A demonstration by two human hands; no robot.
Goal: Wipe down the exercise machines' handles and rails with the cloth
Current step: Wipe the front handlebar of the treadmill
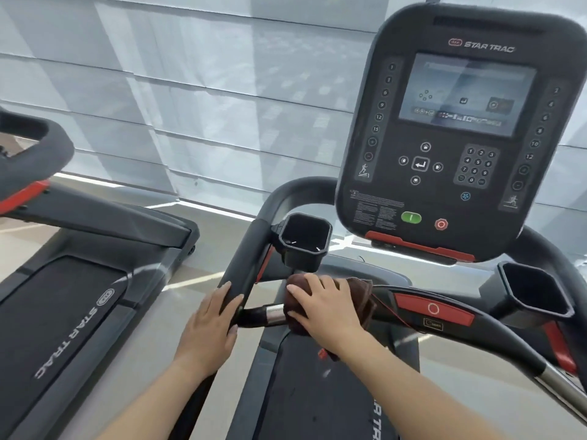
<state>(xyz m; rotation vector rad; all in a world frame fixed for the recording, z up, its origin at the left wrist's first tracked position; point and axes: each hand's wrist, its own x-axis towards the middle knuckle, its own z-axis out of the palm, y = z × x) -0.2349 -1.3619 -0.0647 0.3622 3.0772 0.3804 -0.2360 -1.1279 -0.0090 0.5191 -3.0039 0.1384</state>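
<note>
I stand on a black treadmill. Its front crossbar handle [266, 315] has a silver sensor section just left of centre. A dark brown cloth [362, 300] is wrapped over that bar, and my right hand [324, 303] presses down on it, fingers curled around cloth and bar. My left hand [211, 325] rests on the black left side rail [246, 265], fingers wrapped over its lower end beside the crossbar joint. The bar continues right past a red stop panel [433, 308].
The console [444, 138] with screen and keypad stands above the bar, with cup holders at left [305, 242] and right [533, 290]. A second treadmill [73, 296] is parallel on the left, across a strip of grey floor. Window blinds fill the background.
</note>
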